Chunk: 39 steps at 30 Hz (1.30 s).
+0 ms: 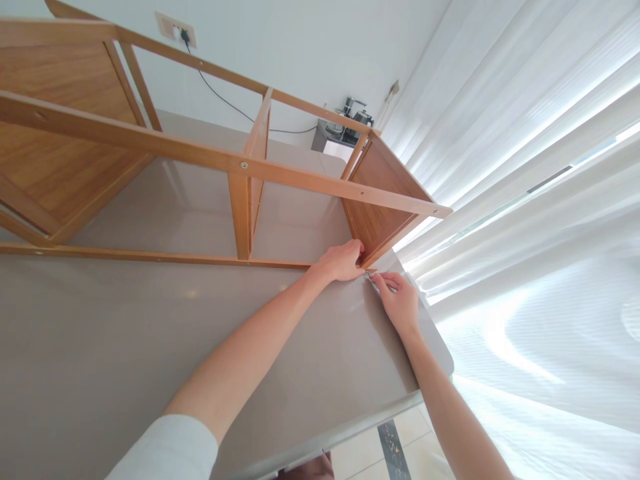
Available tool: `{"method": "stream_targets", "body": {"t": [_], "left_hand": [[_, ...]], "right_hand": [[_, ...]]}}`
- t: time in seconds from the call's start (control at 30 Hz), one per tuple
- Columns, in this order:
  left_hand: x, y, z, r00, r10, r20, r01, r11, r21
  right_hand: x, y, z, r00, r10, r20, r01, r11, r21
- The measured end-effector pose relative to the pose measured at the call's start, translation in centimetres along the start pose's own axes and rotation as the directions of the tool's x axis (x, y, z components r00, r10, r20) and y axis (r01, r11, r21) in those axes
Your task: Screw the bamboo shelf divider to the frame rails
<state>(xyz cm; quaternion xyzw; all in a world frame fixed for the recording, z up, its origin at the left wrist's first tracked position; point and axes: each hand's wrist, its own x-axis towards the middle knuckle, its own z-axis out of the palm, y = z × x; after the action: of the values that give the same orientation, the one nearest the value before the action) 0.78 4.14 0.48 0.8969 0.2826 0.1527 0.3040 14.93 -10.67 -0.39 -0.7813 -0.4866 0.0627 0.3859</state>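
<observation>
A wooden shelf frame (pixel 300 175) lies on its side on the grey table. My left hand (pixel 343 261) is closed around the frame's lower rail, close to the corner where the end shelf panel (pixel 383 190) joins it. Just right of that corner, my right hand (pixel 397 297) pinches a thin metal tool (pixel 369 274) that looks like a hex key. Its tip points at the rail's end by my left fingers; whether it sits in a screw cannot be made out. Round screw heads show along the rails, one of them a bolt (pixel 244 165) at the middle shelf.
The grey table (pixel 150 347) has its right edge beside my right forearm. White curtains (pixel 525 267) hang beyond it. At the back stands a coffee maker (pixel 345 120) on a dark cabinet. A black cord (pixel 225 100) runs from a wall outlet (pixel 175 30) behind the frame.
</observation>
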Motion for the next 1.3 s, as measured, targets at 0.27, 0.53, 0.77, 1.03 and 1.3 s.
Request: {"method": "stream_targets", "body": {"t": [0.27,0.53,0.77,1.03,1.3], "left_hand": [[0.2,-0.2,0.3,1.0,0.004,0.004,-0.004,1.0,0.004],[0.4,-0.3,0.4,1.0,0.009,-0.004,-0.009,1.0,-0.002],[0.2,-0.1,0.1,1.0,0.004,-0.001,-0.004,1.0,0.0],[0.0,0.0,0.1,1.0,0.002,-0.002,-0.002,1.0,0.002],[-0.1,0.0,0.1,1.0,-0.003,-0.011,0.003,1.0,0.007]], "right_hand": [[-0.5,0.0,0.5,0.987,-0.153,-0.052,0.144,0.979,-0.147],[-0.6,0.2,0.8,0.942,-0.332,-0.047,0.309,0.915,-0.261],[-0.5,0.3,0.9,0.899,-0.438,-0.005,0.412,0.849,-0.33],[-0.5,-0.2,1.0,0.935,-0.356,0.005,0.344,0.9,-0.267],[0.5,0.3,0.1,0.993,-0.111,0.031,0.113,0.992,-0.062]]}}
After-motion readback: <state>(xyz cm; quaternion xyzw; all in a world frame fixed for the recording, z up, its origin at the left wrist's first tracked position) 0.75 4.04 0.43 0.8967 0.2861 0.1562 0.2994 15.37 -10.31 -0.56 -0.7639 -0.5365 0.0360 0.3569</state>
